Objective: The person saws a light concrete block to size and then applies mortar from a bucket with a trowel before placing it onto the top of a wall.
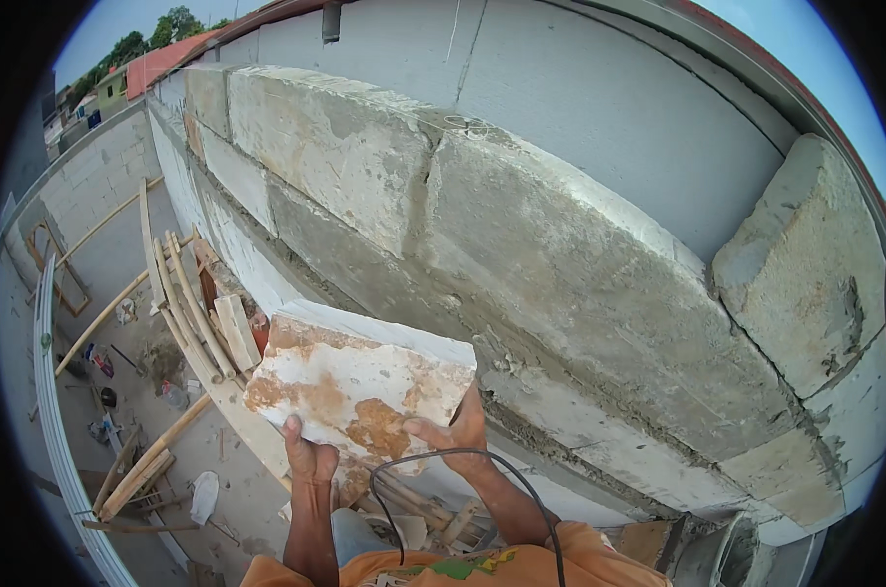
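Block: a pale, chalky slab (pixel 360 386) with rough broken edges and rusty orange stains, held up at centre, near the wall.
Left hand (pixel 309 458): grip closed on the block's lower left edge, thumb pressed on its face.
Right hand (pixel 460 435): grip pinching the lower right corner, thumb across the face.
Wall (pixel 560 264): coarse grey blocks with gritty mortar joints, running from far left to near right.
Cable (pixel 482 470): thin, black, looping over the right wrist.
Timber (pixel 184 303): rough wooden poles and planks leaning far below on the left.
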Tool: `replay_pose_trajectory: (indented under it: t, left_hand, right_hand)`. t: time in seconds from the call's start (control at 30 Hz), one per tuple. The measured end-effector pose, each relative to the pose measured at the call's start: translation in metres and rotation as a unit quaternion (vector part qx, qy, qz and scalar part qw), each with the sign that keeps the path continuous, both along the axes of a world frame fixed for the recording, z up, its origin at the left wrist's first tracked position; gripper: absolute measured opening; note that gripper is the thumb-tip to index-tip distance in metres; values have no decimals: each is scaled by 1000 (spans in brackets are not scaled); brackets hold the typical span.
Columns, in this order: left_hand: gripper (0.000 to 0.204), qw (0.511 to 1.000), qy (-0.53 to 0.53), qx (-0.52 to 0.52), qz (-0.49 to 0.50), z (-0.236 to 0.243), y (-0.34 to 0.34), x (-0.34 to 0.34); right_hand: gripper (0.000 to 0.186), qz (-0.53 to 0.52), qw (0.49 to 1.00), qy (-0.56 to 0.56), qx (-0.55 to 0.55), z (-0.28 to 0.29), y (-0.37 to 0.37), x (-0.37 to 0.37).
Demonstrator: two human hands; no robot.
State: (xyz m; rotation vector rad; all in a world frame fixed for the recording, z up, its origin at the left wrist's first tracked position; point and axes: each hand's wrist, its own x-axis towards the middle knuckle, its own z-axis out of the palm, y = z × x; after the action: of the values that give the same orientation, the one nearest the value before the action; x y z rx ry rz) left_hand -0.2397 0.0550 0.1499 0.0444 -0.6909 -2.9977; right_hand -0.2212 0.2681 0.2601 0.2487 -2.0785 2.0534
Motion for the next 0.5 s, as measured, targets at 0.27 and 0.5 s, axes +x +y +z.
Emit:
replay_pose_trajectory:
  t: [0.27, 0.5]
  left_hand:
    - [86, 997, 32, 69, 27, 80, 27, -17]
    - [83, 991, 91, 102, -8, 161, 67, -29]
  right_hand:
    - [125, -3, 992, 69, 105, 65, 38, -8]
    - [116, -24, 977, 114, 177, 181, 54, 20]
